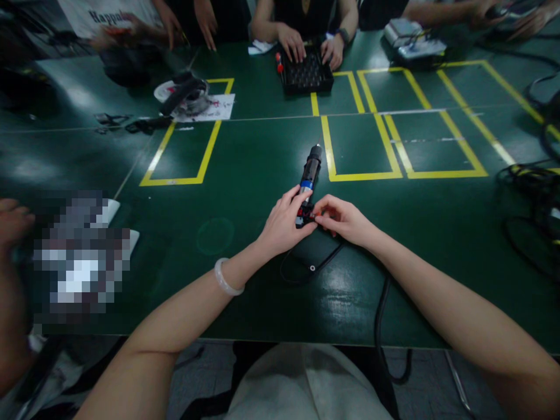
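In the middle of the green table lies a slim power tool that looks like an electric screwdriver, its pointed tip facing away from me. A blue band circles its body. Red and dark parts show at its near end, where the casing seems open. My left hand is wrapped over the near part and steadies it. At that same end, the fingertips of my right hand pinch together around a small orange-red bit, perhaps a wire; its kind is unclear. A thin black cable loops on the table below both hands.
Yellow tape rectangles mark the table. Across it, a person's hands rest at a black tray. Dark cables lie to the right. A bundled item sits on paper at left. Another person's hand is at far left.
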A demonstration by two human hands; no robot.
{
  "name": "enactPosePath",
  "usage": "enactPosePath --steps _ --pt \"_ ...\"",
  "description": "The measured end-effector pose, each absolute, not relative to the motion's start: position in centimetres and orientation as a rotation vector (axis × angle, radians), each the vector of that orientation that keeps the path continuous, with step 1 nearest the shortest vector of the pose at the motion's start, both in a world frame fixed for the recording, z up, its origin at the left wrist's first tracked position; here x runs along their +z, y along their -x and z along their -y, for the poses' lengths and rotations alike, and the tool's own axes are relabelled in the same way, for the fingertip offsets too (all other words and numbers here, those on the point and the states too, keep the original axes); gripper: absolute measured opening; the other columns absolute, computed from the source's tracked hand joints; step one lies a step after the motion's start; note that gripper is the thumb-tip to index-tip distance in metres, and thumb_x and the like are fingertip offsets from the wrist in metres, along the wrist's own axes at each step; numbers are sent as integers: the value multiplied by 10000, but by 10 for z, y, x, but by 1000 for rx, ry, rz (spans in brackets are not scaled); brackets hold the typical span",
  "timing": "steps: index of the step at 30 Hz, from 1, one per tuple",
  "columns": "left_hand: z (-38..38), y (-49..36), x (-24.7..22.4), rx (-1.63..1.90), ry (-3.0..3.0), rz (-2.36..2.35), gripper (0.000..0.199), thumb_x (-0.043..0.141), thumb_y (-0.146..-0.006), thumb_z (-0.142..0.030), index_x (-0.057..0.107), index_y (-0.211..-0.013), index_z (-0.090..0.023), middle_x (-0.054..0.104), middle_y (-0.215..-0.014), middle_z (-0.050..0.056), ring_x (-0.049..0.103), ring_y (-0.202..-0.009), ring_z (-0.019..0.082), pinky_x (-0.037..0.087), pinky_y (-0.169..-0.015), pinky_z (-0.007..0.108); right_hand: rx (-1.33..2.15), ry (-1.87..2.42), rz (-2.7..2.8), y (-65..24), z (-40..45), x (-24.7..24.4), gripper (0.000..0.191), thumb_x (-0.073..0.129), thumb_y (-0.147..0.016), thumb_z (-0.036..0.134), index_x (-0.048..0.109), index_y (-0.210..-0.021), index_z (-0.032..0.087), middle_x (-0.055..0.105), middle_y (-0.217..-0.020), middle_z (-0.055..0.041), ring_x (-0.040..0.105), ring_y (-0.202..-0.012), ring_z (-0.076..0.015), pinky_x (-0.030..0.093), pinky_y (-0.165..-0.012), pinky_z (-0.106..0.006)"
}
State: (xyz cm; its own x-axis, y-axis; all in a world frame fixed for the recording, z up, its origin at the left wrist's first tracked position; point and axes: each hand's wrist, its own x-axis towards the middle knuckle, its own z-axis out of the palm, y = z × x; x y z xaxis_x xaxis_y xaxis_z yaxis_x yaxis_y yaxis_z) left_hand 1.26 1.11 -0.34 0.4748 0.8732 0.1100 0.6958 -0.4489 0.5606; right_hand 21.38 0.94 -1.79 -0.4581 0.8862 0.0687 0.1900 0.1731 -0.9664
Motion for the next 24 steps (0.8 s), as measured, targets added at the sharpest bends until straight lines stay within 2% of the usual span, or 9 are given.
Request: enactPosePath --steps 3,7,11,16,21,24 --pt "-10 -13 -2 521 -2285 -1318 673 618 -863 -374 405 -1476 -194 324 -1568 150 392 -1397 321 349 -1128 458 1227 1077 1802 -215 -10 -19 212 669 -843 276 556 -991 175 601 -851 -6 528 -580 -84 430 -479 -205" --pt "-10 -14 1 467 -2298 -1367 670 605 -862 -388 412 -1477 -206 322 -1573 138 425 -1359 332 368 -1095 478 1180 1174 1836 -215 -9 -18 173 663 -844 295 582 -934 172 576 -687 21 529 -565 -108 424 -516 -228" --pt "-9 -14 2 450 -2318 -1393 669 600 -855 -399 419 -1477 -231 332 -1573 120 451 -1319 334 381 -1065 483 1088 1175 1851 -214 -9 -17 166 688 -815 291 610 -896 169 608 -800 -16 551 -627 -118 424 -546 -240" --pt "-10 -14 1 444 -2330 -1396 679 605 -844 -401 422 -1478 -238 335 -1572 114 464 -1292 333 390 -1048 476 1192 1138 1800 -213 -10 -20 165 680 -826 302 605 -896 173 566 -669 25 516 -576 -111 416 -550 -244" --pt "-10 -15 1 436 -2339 -1409 690 628 -835 -414 442 -1474 -233 334 -1569 110 465 -1283 330 390 -1047 469 1201 1149 1785 -209 -8 -18 189 670 -839 337 613 -901 168 621 -729 -4 568 -626 -127 459 -590 -261" --pt "-10 -15 1 431 -2347 -1412 648 640 -838 -438 490 -1443 -261 328 -1568 106 468 -1276 331 391 -1038 472 1171 1161 1801 -208 -6 -14 134 633 -854 296 600 -900 174 633 -758 -14 589 -658 -136 473 -604 -267"
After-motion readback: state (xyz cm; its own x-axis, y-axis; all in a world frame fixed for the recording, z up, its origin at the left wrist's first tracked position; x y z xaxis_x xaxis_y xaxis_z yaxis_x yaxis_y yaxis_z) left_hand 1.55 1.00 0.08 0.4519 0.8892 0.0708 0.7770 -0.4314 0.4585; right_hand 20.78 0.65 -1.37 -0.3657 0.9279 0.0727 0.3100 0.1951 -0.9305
